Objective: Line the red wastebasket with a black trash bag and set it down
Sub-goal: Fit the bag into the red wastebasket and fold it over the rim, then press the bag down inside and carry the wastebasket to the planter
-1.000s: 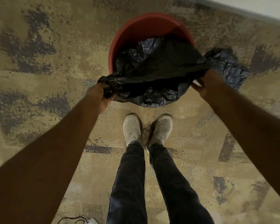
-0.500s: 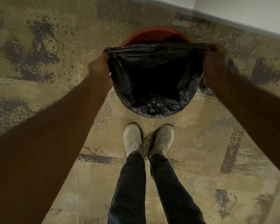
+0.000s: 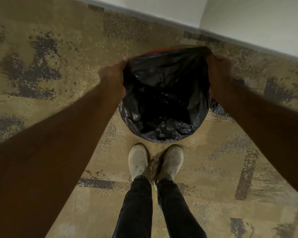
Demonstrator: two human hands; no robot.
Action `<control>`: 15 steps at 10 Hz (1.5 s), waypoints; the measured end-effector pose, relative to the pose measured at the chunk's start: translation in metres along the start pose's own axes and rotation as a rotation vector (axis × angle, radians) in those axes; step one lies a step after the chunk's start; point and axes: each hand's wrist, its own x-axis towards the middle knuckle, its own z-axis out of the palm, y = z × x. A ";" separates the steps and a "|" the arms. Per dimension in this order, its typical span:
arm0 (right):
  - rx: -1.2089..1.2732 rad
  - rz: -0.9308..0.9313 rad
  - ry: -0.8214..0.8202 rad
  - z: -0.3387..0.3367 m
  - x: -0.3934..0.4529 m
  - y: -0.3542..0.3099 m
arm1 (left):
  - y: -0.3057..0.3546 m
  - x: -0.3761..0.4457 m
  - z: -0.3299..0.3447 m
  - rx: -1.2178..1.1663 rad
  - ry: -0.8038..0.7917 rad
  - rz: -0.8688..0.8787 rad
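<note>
The red wastebasket (image 3: 159, 49) stands on the carpet in front of my feet; only a thin strip of its far rim shows. A black trash bag (image 3: 163, 100) fills it and drapes over its near rim and both sides. My left hand (image 3: 114, 73) grips the bag's edge at the basket's left side. My right hand (image 3: 218, 67) grips the bag's edge at the right side. The bag's mouth is stretched wide between them, up to the far rim. A loose fold of bag (image 3: 218, 108) hangs outside under my right forearm.
Patterned beige and dark carpet (image 3: 50, 66) surrounds the basket. A white wall with a grey baseboard (image 3: 179, 24) runs just behind it. My two white shoes (image 3: 155, 160) stand close to the basket's near side.
My hands have carried the bag's edge from the near rim toward the far rim. The red rim, widely visible a second ago, is now almost covered. The view has tilted up toward the wall.
</note>
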 end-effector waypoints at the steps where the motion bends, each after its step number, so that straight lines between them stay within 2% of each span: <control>1: -0.023 0.054 -0.024 0.008 0.007 -0.003 | -0.001 -0.001 0.004 0.086 0.039 -0.032; 2: -0.058 0.049 -0.089 0.012 0.012 -0.003 | -0.003 0.001 0.000 0.103 -0.007 0.028; 3: -0.153 0.003 -0.147 0.010 0.013 -0.002 | -0.011 0.000 -0.012 0.061 -0.188 0.186; 4: -0.141 0.006 -0.146 0.012 0.014 -0.001 | -0.018 -0.003 -0.018 0.073 -0.309 0.322; 5: -0.182 -0.030 -0.135 0.016 0.009 -0.005 | -0.029 -0.002 -0.019 0.344 -0.238 0.571; 6: -0.200 -0.040 -0.148 0.017 0.007 -0.008 | -0.035 0.002 -0.018 0.451 -0.125 0.682; 8: -0.191 -0.033 -0.138 0.018 0.005 -0.007 | -0.040 0.009 -0.015 0.268 -0.062 0.688; 9: -0.207 -0.037 -0.139 0.016 0.005 -0.005 | -0.039 0.009 -0.011 0.289 -0.030 0.722; 12: -0.168 -0.029 -0.172 0.014 0.009 0.000 | -0.034 0.013 0.000 0.373 -0.037 0.631; 14: -0.033 0.120 -0.214 0.014 0.010 0.000 | -0.024 0.019 -0.002 0.320 -0.099 0.390; 15: -0.093 0.240 -0.297 0.008 0.010 0.003 | -0.014 0.027 -0.009 0.329 -0.144 0.224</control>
